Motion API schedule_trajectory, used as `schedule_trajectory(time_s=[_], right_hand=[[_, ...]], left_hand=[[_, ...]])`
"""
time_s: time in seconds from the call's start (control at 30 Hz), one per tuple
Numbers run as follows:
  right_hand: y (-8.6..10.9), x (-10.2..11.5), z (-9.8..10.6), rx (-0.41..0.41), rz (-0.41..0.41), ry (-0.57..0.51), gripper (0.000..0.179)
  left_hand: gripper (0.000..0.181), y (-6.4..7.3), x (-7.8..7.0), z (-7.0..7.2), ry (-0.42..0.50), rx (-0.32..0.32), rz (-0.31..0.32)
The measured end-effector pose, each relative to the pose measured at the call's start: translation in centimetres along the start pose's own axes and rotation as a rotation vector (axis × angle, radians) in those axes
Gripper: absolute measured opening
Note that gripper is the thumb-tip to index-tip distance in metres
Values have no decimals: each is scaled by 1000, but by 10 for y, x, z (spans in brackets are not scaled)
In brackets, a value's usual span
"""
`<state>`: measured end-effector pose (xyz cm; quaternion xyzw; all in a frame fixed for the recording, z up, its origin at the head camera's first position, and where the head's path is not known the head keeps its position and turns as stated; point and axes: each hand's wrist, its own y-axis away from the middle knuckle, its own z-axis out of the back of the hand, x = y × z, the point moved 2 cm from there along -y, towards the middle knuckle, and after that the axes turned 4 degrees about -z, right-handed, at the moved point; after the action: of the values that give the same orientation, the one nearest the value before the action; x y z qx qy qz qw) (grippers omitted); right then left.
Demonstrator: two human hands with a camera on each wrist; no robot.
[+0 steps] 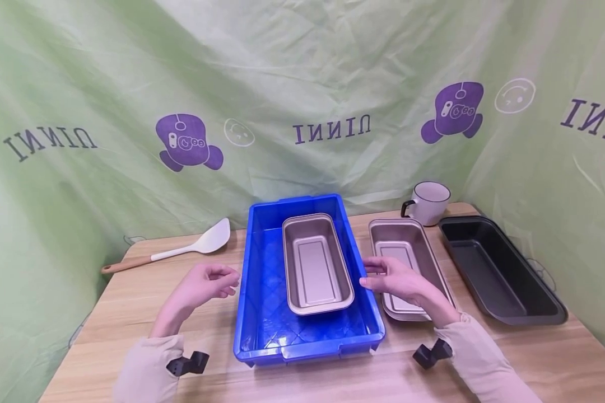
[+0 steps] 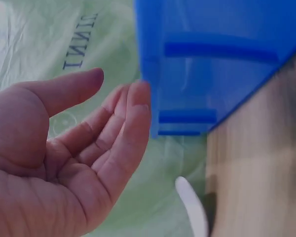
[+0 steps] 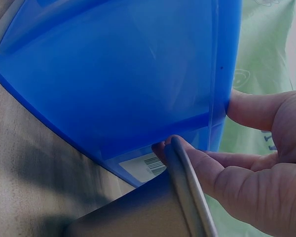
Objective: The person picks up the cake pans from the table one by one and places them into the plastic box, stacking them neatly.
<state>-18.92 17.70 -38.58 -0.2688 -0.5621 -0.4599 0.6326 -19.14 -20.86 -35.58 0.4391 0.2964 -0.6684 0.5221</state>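
Note:
A blue plastic bin (image 1: 310, 351) stands on the table with a loaf pan (image 1: 315, 268) lying inside it. My left hand (image 1: 209, 285) hovers beside the bin's left wall, its fingers loosely bent and holding nothing; the left wrist view shows the palm (image 2: 74, 163) and fingertips close to the bin's edge. On the other side, my right hand (image 1: 395, 280) is at the bin's right rim. Its thumb (image 3: 254, 108) touches the rim, while the fingers extend between the bin wall and the rim of a second loaf pan (image 3: 138, 207). The fingertips are partly hidden there.
Right of the bin sits that second pan (image 1: 428, 252), seemingly stacked, and a longer black pan (image 1: 504, 280). A white mug (image 1: 431, 202) with a black handle stands behind them. A white spatula (image 1: 214, 236) with a wooden handle lies at the back left. Green printed fabric (image 1: 302, 84) surrounds the table.

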Motion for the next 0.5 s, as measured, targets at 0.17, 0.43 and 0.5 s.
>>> schedule_trajectory(time_s=[0.17, 0.43, 0.5], right_hand=[[1, -1, 1, -9, -11, -4, 65], [-1, 0, 0, 10, -2, -20, 65], [-2, -1, 0, 6, -4, -23, 65]], left_hand=[[49, 5, 22, -11, 77, -21, 24], [61, 6, 40, -26, 300, 25, 31], [61, 6, 42, -28, 361, 42, 16]])
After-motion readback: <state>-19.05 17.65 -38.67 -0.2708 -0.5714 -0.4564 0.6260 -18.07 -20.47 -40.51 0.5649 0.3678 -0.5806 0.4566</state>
